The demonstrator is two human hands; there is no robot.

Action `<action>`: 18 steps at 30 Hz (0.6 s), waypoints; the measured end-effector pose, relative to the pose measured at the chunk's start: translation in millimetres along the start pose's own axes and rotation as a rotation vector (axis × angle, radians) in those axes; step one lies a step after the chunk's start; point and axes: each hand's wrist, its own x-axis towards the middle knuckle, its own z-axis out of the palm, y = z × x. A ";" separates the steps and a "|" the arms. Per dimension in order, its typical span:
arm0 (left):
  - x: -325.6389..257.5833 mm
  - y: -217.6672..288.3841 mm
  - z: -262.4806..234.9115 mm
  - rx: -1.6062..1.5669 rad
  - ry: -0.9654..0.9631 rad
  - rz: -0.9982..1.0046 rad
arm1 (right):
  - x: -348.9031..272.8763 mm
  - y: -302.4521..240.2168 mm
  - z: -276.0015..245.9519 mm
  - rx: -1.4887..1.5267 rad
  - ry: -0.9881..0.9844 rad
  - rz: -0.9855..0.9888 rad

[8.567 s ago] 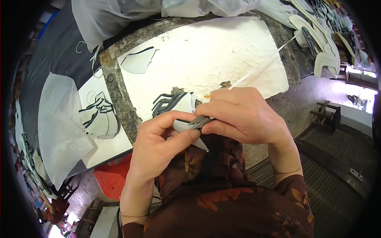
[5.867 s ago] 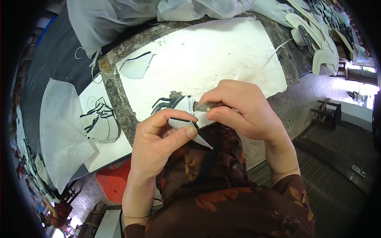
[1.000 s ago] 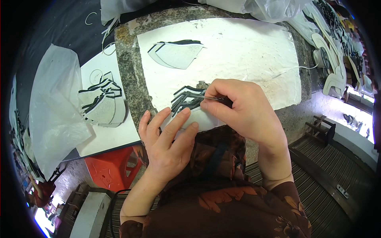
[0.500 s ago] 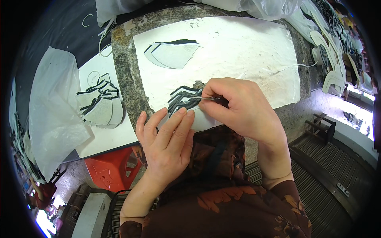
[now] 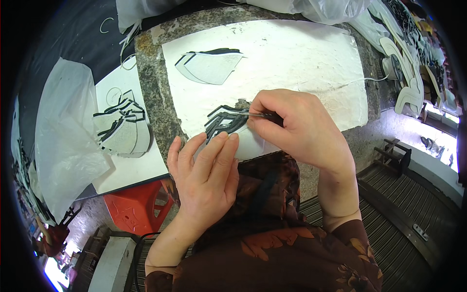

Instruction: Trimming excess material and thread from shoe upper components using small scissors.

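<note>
My left hand (image 5: 206, 170) lies with its fingers stretched out, their tips pressing the near edge of a pale shoe-upper piece with black zigzag trim (image 5: 226, 120). In my right hand (image 5: 296, 126), pinched between thumb and fingers, is a slim pair of tweezers (image 5: 260, 114) with a dark body. Its metal tip reaches left over the far black strip of the trim. Part of the piece is hidden under both hands. Farther off on the white sheet (image 5: 301, 63) rests a small stack of similar pale pieces (image 5: 209, 65) with black edges.
On a white board (image 5: 134, 170) at the left lies a heap of trimmed pieces (image 5: 126, 129), beside a translucent plastic bag (image 5: 70, 136). A red stool (image 5: 134, 207) stands below. At the right are a spool (image 5: 390, 68) with white thread and pale cut-outs (image 5: 411, 100).
My right hand and the tweezers have shifted slightly up and right, and the tip now covers less of the trim. My left hand has barely moved.
</note>
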 end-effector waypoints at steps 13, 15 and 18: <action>10.1 4.5 -6.2 -0.001 -0.050 0.009 | 2.4 7.0 -3.8 -0.010 0.016 0.041; 11.8 4.7 -6.3 -0.006 -0.052 0.009 | 3.6 9.0 -3.3 0.019 0.017 0.031; 13.0 3.9 -3.0 -0.015 -0.053 0.016 | 4.1 14.2 -3.6 0.053 0.050 0.021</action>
